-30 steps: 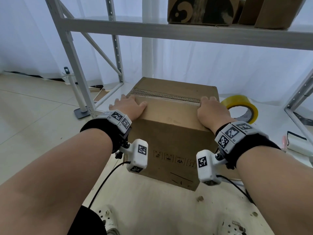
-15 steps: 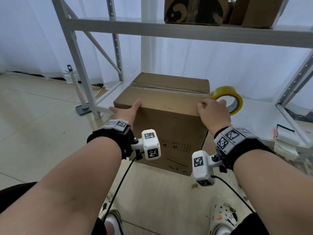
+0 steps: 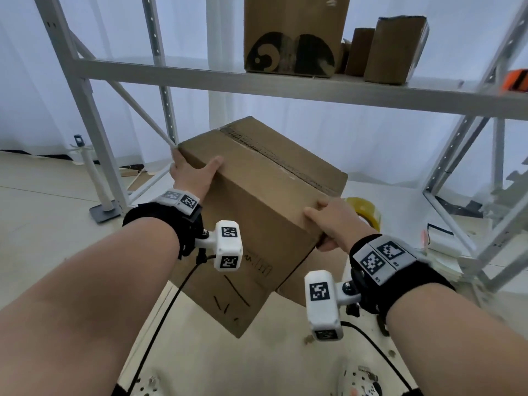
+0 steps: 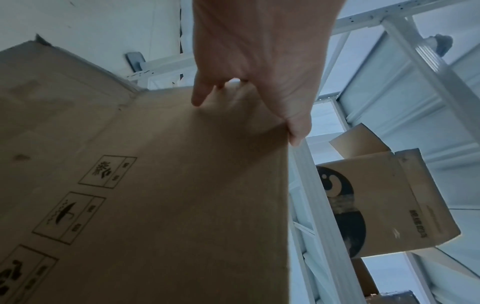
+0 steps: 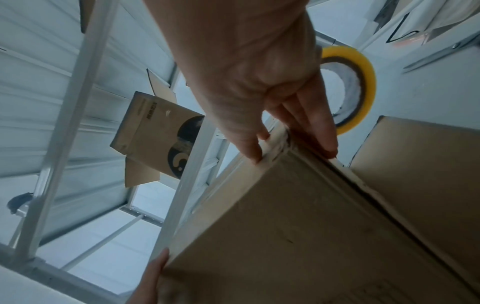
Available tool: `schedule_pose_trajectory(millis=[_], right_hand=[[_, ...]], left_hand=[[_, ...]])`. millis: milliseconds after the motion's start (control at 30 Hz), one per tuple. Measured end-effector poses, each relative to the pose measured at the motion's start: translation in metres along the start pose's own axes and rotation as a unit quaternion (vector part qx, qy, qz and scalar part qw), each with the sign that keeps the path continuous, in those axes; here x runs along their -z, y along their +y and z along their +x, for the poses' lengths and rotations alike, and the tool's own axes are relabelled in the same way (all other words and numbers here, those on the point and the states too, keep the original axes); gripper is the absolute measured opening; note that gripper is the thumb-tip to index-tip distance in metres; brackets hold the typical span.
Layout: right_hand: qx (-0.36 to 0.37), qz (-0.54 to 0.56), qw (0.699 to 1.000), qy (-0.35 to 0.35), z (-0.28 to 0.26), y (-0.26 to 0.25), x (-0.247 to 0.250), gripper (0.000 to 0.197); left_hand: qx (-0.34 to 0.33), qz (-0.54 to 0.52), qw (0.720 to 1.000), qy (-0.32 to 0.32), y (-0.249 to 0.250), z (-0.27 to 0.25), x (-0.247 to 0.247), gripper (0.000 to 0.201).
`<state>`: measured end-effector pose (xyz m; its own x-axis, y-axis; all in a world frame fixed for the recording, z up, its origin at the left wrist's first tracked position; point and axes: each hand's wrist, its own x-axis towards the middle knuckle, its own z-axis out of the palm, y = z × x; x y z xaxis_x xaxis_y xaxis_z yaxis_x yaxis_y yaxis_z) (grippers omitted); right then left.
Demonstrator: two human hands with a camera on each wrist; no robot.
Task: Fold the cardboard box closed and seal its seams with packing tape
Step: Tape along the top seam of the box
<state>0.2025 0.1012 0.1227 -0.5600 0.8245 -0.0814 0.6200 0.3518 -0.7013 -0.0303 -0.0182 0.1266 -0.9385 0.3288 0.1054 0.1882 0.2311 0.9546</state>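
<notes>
Head view: one cardboard box (image 3: 257,201), tilted, held off the floor between both hands. Left hand (image 3: 191,174) grasps its far-left corner; right hand (image 3: 334,221) grasps its near-right corner. Right wrist alone shows the whole yellow tape roll (image 5: 348,90). Left wrist shows three handling symbols, writing unreadable.

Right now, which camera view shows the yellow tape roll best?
The right wrist view: the tape roll shows its yellow ring and open core beyond the right hand. In the head view only a sliver shows behind the cardboard box and that hand. The left wrist view does not show it.
</notes>
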Motion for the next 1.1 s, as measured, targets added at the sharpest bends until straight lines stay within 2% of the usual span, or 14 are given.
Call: schedule_pose_trajectory(millis=[133,233,333,367,433,500,567,633,700,800,900,1000,1100], right_hand=[[0.015,-0.078,0.997,-0.025,0.023,-0.014,-0.003,0.036],[0.03,-0.099,0.992,-0.07,0.039,-0.036,-0.013,0.04],[0.028,-0.091,0.99,-0.105,0.051,-0.049,-0.018,0.039],[0.05,-0.105,0.99,-0.084,0.059,-0.051,-0.016,0.035],[0.085,-0.117,0.989,0.002,0.075,-0.053,-0.008,0.032],[0.098,-0.084,0.988,0.085,0.089,-0.052,0.008,0.03],[0.091,-0.078,0.985,0.121,0.1,-0.049,0.023,0.023],[0.069,-0.107,0.987,0.095,0.114,-0.042,0.035,0.021],[0.035,-0.125,0.99,0.056,0.129,-0.034,0.043,0.029],[0.004,-0.094,0.995,-0.035,0.143,-0.023,0.047,0.043],[-0.011,-0.054,0.991,-0.123,0.153,-0.014,0.046,0.06],[-0.015,-0.025,0.991,-0.131,0.17,-0.006,0.044,0.077],[-0.026,0.0,0.991,-0.135,0.174,-0.004,0.043,0.07]], left_hand=[[-0.001,0.024,0.999,-0.042,-0.001,0.015,-0.027,0.122],[0.05,0.09,0.99,-0.097,-0.004,0.01,-0.049,0.126],[0.081,0.094,0.986,-0.11,-0.017,0.012,-0.059,0.127],[0.084,0.087,0.986,-0.111,-0.021,0.014,-0.06,0.124],[0.084,0.076,0.987,-0.112,-0.026,0.019,-0.062,0.12],[0.088,0.086,0.986,-0.108,-0.026,0.022,-0.063,0.118],[0.098,0.108,0.984,-0.103,-0.02,0.027,-0.063,0.117],[0.106,0.142,0.979,-0.097,-0.01,0.035,-0.065,0.113],[0.104,0.198,0.97,-0.1,0.002,0.043,-0.068,0.106],[0.087,0.264,0.954,-0.111,0.011,0.052,-0.071,0.093],[0.047,0.276,0.953,-0.12,0.01,0.058,-0.076,0.091],[0.028,0.264,0.958,-0.11,0.008,0.063,-0.077,0.088],[0.052,0.281,0.952,-0.107,0.006,0.07,-0.071,0.079]])
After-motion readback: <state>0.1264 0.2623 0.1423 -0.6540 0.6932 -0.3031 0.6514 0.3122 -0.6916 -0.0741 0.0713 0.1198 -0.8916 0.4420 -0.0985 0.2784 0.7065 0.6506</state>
